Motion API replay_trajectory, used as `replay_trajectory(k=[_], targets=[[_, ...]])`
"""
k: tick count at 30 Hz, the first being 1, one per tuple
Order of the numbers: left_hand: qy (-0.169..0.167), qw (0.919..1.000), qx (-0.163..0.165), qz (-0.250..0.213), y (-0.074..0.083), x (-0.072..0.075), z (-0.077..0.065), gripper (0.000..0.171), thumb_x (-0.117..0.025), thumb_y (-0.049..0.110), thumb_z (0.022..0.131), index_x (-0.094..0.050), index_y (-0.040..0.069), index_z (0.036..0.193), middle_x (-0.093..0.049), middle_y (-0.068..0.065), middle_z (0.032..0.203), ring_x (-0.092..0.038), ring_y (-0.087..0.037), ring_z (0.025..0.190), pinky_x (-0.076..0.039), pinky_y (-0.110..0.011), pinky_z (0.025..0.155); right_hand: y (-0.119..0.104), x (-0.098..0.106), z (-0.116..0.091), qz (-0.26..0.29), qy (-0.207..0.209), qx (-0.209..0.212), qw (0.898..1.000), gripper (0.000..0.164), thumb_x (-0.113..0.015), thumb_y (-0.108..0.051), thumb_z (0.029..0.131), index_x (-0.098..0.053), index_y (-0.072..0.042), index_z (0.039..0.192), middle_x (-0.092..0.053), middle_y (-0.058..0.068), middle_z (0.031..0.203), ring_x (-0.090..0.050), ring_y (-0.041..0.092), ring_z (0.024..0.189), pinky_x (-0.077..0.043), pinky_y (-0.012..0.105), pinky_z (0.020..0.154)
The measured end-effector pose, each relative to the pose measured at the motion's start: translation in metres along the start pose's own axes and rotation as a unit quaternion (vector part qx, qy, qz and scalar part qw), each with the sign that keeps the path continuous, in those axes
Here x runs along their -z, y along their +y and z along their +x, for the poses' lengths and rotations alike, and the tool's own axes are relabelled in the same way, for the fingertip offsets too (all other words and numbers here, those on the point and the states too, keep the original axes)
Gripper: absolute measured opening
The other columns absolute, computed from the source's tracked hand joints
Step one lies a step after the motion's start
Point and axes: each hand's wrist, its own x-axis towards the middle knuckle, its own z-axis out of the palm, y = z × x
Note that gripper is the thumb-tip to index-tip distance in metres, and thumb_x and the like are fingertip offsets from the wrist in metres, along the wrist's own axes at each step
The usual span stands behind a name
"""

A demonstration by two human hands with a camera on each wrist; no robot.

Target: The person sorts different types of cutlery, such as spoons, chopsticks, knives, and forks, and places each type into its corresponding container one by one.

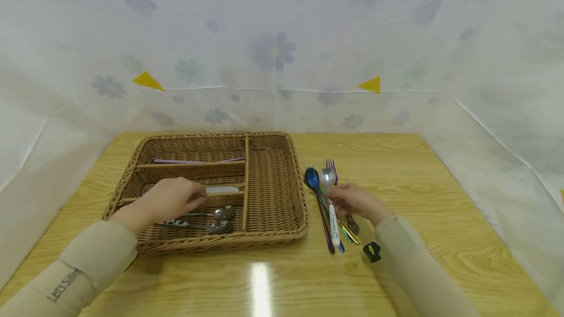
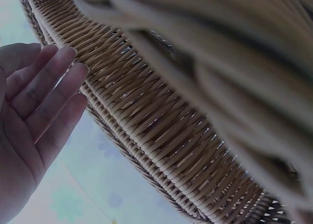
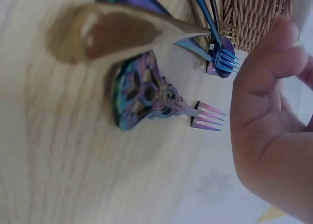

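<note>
My right hand [image 1: 356, 202] pinches a spoon [image 1: 335, 229] with a silver bowl and a printed white handle, over a small pile of cutlery. Under and beside that spoon lie a blue fork [image 1: 312, 177] and a gold handle [image 1: 351, 235]. A purple-tined fork with an openwork handle [image 3: 146, 94] lies near the hand. My left hand [image 1: 174, 198] hovers over the wicker basket [image 1: 273, 194], near a knife [image 1: 222, 190] in its middle left compartment. In the left wrist view its fingers [image 2: 51, 89] are extended and hold nothing.
Two spoons [image 1: 224, 213] lie in the basket's front left compartment. Thin purple utensils [image 1: 189, 161] lie in the back left one. A small black tag [image 1: 372, 252] shows by the right cuff. A flowered curtain [image 1: 273, 53] borders the wooden table [image 1: 317, 283].
</note>
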Motion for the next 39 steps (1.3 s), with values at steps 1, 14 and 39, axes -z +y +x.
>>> replay_trajectory(k=[1, 14, 39], targets=[[0.0, 1.0, 0.0, 0.0, 0.0, 0.0, 0.0, 0.014, -0.061, 0.018, 0.09, -0.07, 0.012, 0.099, -0.069, 0.003, 0.081, -0.055, 0.0, 0.058, -0.049, -0.026, 0.054, 0.0, 0.001, 0.0, 0.014, 0.007, 0.0, 1.0, 0.025, -0.049, -0.018, 0.094, -0.057, 0.005, 0.101, -0.053, -0.005, 0.068, -0.051, 0.005, 0.059, -0.041, 0.019, 0.054], [-0.007, 1.0, -0.003, -0.005, 0.003, 0.004, 0.004, 0.014, -0.06, 0.017, 0.091, -0.07, 0.011, 0.099, -0.069, 0.002, 0.081, -0.056, -0.001, 0.058, -0.05, -0.027, 0.055, -0.009, 0.001, -0.004, 0.109, 0.01, 0.016, 0.994, 0.02, -0.042, -0.023, 0.098, -0.059, -0.013, 0.096, -0.058, -0.011, 0.069, -0.055, 0.002, 0.064, -0.044, 0.017, 0.061], [0.005, 0.9988, -0.036, -0.034, 0.013, -0.001, 0.016, 0.016, -0.06, 0.018, 0.091, -0.07, 0.01, 0.101, -0.07, 0.002, 0.086, -0.059, -0.002, 0.063, -0.052, -0.027, 0.059, -0.042, -0.03, 0.0, 0.132, -0.046, 0.027, 0.99, 0.026, -0.04, -0.021, 0.1, -0.051, -0.001, 0.111, -0.056, -0.006, 0.074, -0.056, 0.007, 0.067, -0.049, 0.02, 0.064]])
